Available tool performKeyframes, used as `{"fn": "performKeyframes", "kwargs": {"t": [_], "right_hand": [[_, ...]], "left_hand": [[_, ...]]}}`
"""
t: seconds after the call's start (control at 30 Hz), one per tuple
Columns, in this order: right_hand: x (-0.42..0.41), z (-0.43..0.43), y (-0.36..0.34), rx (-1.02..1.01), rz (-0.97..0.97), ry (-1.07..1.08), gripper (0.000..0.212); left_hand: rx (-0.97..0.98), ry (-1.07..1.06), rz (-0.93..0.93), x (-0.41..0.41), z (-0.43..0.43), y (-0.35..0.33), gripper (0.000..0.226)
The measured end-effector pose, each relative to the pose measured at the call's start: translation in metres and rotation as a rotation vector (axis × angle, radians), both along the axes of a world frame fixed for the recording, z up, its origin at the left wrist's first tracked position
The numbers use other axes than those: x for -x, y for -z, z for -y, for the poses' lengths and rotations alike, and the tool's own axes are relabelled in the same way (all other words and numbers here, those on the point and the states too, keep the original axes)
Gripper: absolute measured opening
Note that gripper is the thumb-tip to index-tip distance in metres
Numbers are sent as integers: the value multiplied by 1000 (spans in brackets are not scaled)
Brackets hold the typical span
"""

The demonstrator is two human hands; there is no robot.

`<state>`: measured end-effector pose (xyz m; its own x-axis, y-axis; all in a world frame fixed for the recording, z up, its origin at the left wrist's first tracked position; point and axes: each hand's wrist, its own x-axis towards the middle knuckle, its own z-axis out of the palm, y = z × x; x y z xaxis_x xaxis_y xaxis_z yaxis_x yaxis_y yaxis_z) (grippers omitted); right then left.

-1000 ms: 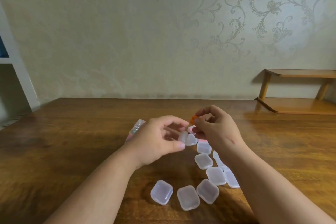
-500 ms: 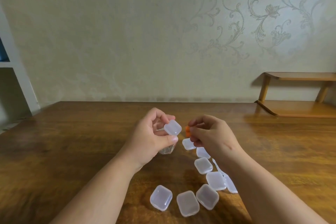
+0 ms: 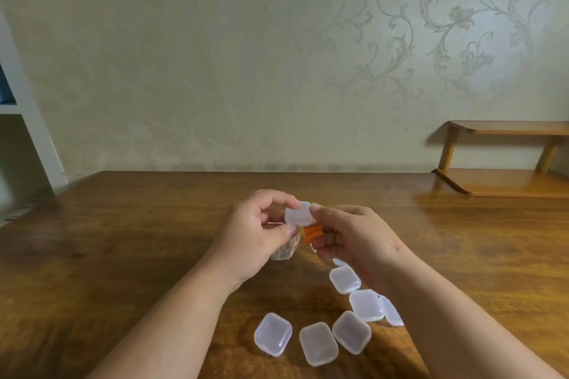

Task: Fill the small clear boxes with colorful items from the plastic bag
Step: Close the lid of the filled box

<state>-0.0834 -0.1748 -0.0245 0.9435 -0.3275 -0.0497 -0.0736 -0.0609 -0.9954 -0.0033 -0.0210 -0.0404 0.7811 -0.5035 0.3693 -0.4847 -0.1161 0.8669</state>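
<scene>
Tabletop (image 3: 123, 255) carries everything. Positions below are relative to the held box (image 3: 298, 213), which is up off the wood at about mid-width.

Left hand (image 3: 255, 240) pinches the held box by its left half, thumb underneath and forefinger on top. Right hand (image 3: 354, 240) is curled round the orange item (image 3: 313, 232) just below the held box, with its forefinger tip touching the box's right edge.

Below-left of the held box, under the left palm, is a clear crinkled lump, likely the plastic bag (image 3: 284, 251). Contents not readable. Well below the held box, nearer the camera, the spare boxes (image 3: 273, 334) lie flat in a loose arc. All look closed and empty.

Step in hand, my read: pop the lid and drop the orange item in. The held box looks closed. To do it well:
- Keep the left pinch on the base half only, so the lid is free.
- Lever at the seam with the right forefinger, without loosening the other fingers off the orange item.
- Work low over the tabletop so a slip doesn't travel far.
- Can't tell which edge has the hinge — probe before forcing.

Orientation: the held box's long axis runs left-right, right end a little higher, broad face toward the camera. The orange item is ribbed with its long axis roughly upright. Its top end sits just under the held box and its lower end is hidden by fingers.
</scene>
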Motion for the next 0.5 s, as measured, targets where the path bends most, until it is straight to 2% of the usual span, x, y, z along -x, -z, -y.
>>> {"fn": "performKeyframes", "kwargs": {"t": [0.17, 0.27, 0.33, 0.5], "right_hand": [[1, 0, 0, 122, 53, 10, 15], [2, 0, 0, 239, 132, -1, 9], [3, 0, 0, 293, 176, -2, 11], [-1, 3, 4, 275, 188, 116, 21]], "left_hand": [[46, 39, -43, -1, 1, 1, 54], [139, 32, -112, 2, 0, -3, 37], [100, -2, -69, 3, -1, -5, 29], [86, -16, -20, 4, -1, -6, 35]]}}
